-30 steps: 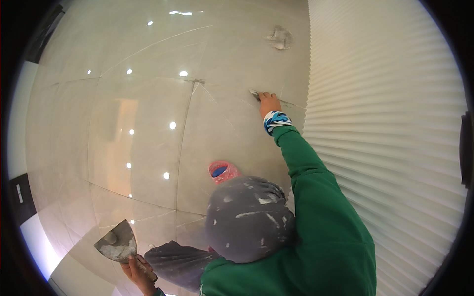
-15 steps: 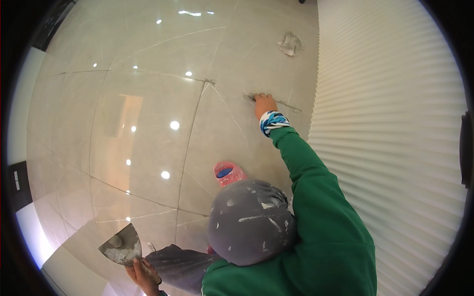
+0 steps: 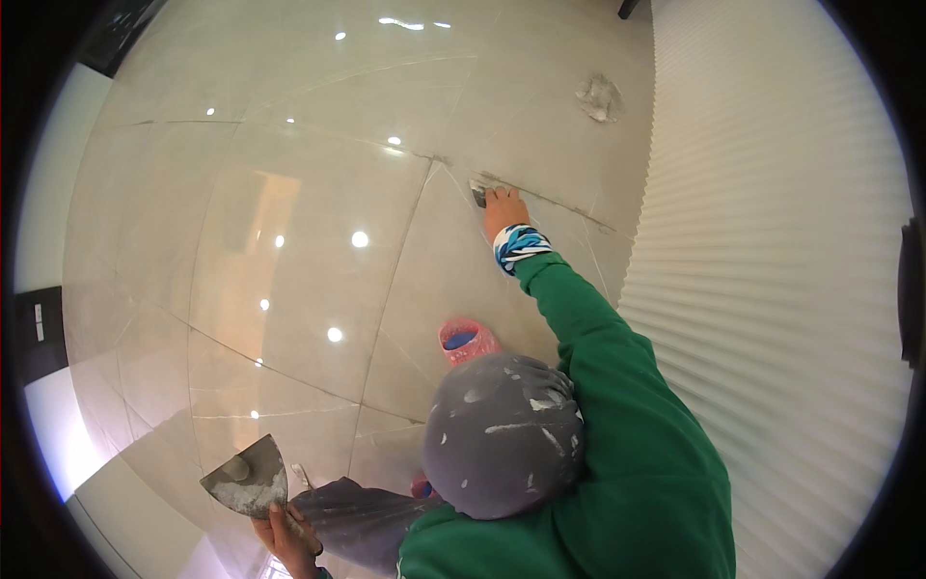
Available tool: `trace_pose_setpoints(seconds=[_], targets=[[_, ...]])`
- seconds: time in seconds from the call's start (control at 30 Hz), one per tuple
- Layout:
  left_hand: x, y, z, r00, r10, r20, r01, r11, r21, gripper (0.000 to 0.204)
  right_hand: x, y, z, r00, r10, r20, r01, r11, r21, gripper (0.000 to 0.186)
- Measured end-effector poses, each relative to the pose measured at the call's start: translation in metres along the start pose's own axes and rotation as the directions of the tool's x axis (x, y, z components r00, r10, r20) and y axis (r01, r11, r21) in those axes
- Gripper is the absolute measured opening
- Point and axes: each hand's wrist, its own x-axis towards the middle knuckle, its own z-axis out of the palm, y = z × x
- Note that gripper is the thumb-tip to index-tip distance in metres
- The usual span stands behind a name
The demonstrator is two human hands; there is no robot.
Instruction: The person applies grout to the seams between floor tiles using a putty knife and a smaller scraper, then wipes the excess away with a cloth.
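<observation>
My left hand (image 3: 284, 542), low at the left, is closed round the handle of a wide putty knife (image 3: 253, 480). Grey-white paste lies on its blade, with a rounded lump beside the paste. Stretched forward, my right hand (image 3: 506, 208) grips a small dark, flat-edged scraper (image 3: 478, 194) down at the tiled floor (image 3: 318, 193). Its edge is just on the near side of a grout joint (image 3: 555, 198), which looks dark and smeared there. My fingers partly hide the scraper, so its full shape cannot be made out.
A crumpled, greyish-white lump (image 3: 600, 98) lies on the floor at the far right. A ribbed white sheet (image 3: 752, 251) runs along the right side. My knee (image 3: 503, 434) and a pink shoe (image 3: 468, 341) are between my arms. Dark and white panels (image 3: 40, 333) border the left.
My right hand has moved left and nearer along the floor with the scraper, uncovering more of the joint. My left hand still holds the putty knife; the view has shifted slightly.
</observation>
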Motion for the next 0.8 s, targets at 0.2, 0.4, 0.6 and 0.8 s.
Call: trace_pose_setpoints(seconds=[0.2,0.4,0.6,0.8], targets=[[0.003,0.002,0.007,0.999,-0.026,-0.039,0.026,1.000,-0.009,0.018,0.045,-0.035,-0.027,0.999,-0.029,0.034,0.024,0.991,0.134,0.037],[-0.004,-0.010,0.002,0.997,-0.046,-0.061,0.045,0.999,-0.027,0.018,0.049,-0.049,-0.012,0.999,-0.019,0.042,0.014,0.993,0.118,0.031],[0.006,-0.009,0.033,0.998,-0.040,0.054,0.040,0.999,0.002,0.019,0.049,-0.025,0.005,0.994,-0.033,-0.108,0.028,0.998,-0.050,0.029],[-0.014,-0.023,-0.004,0.992,-0.056,-0.114,0.060,0.998,0.036,0.025,-0.007,0.089,-0.005,0.938,0.288,0.196,-0.342,0.865,0.366,0.039]])
